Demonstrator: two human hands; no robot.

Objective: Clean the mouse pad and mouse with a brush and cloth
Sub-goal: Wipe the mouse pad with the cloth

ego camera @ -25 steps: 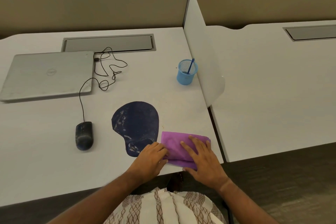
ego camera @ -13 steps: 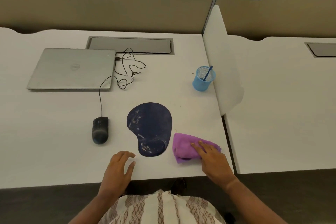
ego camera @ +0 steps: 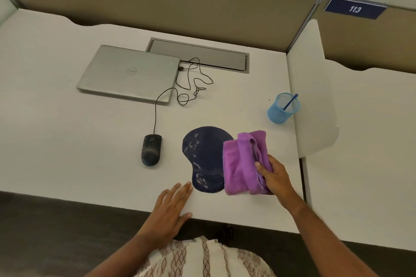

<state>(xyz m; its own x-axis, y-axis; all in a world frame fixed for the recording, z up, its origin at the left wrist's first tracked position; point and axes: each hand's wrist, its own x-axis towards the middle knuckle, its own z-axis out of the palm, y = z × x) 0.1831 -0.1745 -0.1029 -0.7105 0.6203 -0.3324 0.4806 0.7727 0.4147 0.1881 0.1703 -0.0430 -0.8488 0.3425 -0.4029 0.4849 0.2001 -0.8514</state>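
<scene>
Broadly, the white office desk (ego camera: 67, 141) carries a closed silver laptop (ego camera: 128, 73) at its far left. Nearer the front edge lies the dark blue, stained mouse pad (ego camera: 204, 153), its long axis running away from the person with the padded wrist rest at the near end. A bunched purple cloth (ego camera: 240, 164) overlaps the pad's right edge, pinched by the right hand (ego camera: 275, 177). The left hand (ego camera: 168, 209) rests flat, fingers straight, just beside the wrist rest. Left of the pad, the black corded mouse (ego camera: 151, 149) points away from the person. A thin blue brush (ego camera: 290, 102) leans in a blue mesh cup (ego camera: 282, 109).
</scene>
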